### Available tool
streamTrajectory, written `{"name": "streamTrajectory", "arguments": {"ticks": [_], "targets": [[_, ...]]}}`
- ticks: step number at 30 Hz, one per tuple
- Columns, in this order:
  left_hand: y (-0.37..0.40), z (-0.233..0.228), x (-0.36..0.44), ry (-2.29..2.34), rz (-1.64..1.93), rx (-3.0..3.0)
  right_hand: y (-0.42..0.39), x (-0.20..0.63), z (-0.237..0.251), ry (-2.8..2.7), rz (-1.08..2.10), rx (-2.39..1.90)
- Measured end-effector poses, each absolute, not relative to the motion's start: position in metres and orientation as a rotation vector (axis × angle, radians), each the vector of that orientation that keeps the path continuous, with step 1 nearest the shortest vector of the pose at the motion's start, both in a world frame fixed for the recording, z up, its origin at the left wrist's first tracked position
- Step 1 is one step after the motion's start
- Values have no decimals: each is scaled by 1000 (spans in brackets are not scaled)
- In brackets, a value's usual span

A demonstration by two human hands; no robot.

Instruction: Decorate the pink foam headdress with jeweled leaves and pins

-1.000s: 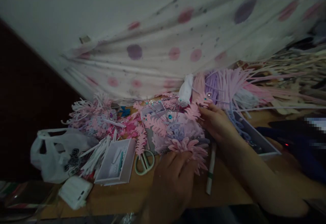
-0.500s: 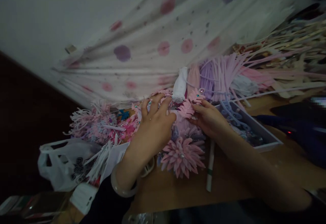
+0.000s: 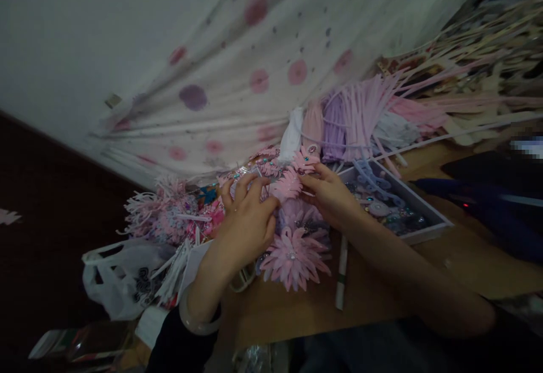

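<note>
Head view of a wooden tabletop (image 3: 382,288) strewn with craft parts. The left hand (image 3: 248,223), wrist ringed by a pale translucent bangle (image 3: 197,321), lies with fingers curled and close together on the heap of pink and lilac cut-foam ornaments (image 3: 297,215); its fingertips (image 3: 258,183) appear to pinch the near end of a pink feather-shaped foam leaf (image 3: 288,183). The right hand (image 3: 331,195), at 3 o'clock from the left, pinches the other end of that leaf between thumb and forefinger. The leaf therefore sits between the two hands, on top of the heap, with a gem-set pink leaf (image 3: 306,158) just beyond it at 1 o'clock.

At 6 o'clock from the hands lies a large pink many-petalled foam flower with a bead centre (image 3: 292,257), apparently complete. A white pen-like stick with a green band (image 3: 340,274) rests just beside it at 3 o'clock. A shallow white tray of lilac scrolls and gems (image 3: 428,231) stands at 3 o'clock of the right hand. Bundles of pink and purple foam strips (image 3: 352,124) lie at 1 o'clock, against a dotted white cloth (image 3: 254,79). A white plastic bag (image 3: 119,277) lies at 8 o'clock.

Judged progress: the flower and several jewelled leaves look finished; the held leaf seems not yet fixed in place, and much strip stock is unused.
</note>
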State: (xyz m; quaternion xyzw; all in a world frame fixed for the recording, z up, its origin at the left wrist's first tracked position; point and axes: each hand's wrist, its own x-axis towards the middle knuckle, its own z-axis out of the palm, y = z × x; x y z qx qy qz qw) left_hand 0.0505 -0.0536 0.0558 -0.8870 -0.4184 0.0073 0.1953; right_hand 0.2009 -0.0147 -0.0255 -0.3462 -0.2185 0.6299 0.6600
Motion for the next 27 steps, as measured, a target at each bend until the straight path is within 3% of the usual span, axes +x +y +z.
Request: {"name": "streamTrajectory", "arguments": {"ticks": [8, 16, 23, 27], "targets": [[-54, 55, 44, -1177, -135, -2505, -11, 200, -28, -533, 1481, -840], [-89, 52, 6, -1183, -801, -2324, -9, 199, -28, -564, 1521, -833], [-118, 9, -18, -1477, -983, -2220, -7, 198, -31, -638, 1473, -823], [-122, -39, -15, -1833, -1359, -2287, -8, 197, -31, -723, 1421, -825]]}}
